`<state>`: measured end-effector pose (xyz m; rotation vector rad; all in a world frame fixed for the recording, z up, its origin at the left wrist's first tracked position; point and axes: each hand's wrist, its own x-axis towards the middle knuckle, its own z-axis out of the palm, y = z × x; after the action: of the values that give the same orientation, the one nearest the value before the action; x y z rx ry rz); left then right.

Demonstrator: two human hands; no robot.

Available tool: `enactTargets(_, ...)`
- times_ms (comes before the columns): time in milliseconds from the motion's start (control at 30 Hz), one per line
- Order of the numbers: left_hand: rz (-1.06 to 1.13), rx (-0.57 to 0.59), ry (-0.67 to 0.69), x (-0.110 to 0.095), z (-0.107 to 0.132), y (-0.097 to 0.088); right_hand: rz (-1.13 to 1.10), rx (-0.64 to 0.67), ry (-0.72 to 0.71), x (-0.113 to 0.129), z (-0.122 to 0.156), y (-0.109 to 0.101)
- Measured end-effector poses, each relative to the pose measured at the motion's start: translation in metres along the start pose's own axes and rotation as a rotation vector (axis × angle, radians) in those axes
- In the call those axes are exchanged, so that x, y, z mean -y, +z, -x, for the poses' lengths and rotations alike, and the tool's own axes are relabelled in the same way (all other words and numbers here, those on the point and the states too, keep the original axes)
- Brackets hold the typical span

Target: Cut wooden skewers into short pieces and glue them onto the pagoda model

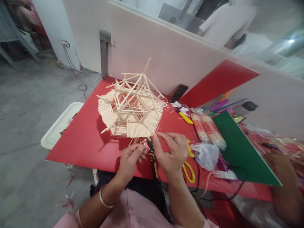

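At the middle of the red bench, just beyond both hands, stands the stick model: a small roofed frame of pale wooden sticks, with fanned rows of sticks for roof panels and bare rafters meeting at a peak. A few loose sticks lie at its near edge.

The left hand rests near that edge with its fingers bent and close together. The right hand reaches its thumb and forefinger toward the model's near right corner, the other fingers loosely apart. Whether either hand pinches a stick cannot be told. Between the hands lie cutters with black-and-yellow handles.

The model is judged light, stiff and brittle, likely to give at its joints. The stacked base frame looks the safest hold, with the projecting rafters and fanned panels the poorest.

Right of the hands lie yellow scissors, a crumpled plastic bag, wrapped stick bundles and a green board. A co-worker's hand shows at far right. A white partition bounds the far side, and a white tray sits off the left edge.
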<state>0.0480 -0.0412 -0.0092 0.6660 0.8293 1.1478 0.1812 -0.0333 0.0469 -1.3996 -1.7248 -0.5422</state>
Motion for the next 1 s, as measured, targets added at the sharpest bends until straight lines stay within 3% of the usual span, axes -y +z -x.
enactTargets(333, -0.012, 0.01, 0.013, 0.0033, -0.0002, -0.0003, -0.09, 0.074, 0.044, -0.0016, 0.0072, 0.0004)
enactTargets(1000, -0.025, -0.015, -0.028, 0.0056, -0.0009, -0.0009, -0.016, 0.06, -0.033, -0.0055, 0.0066, 0.0026)
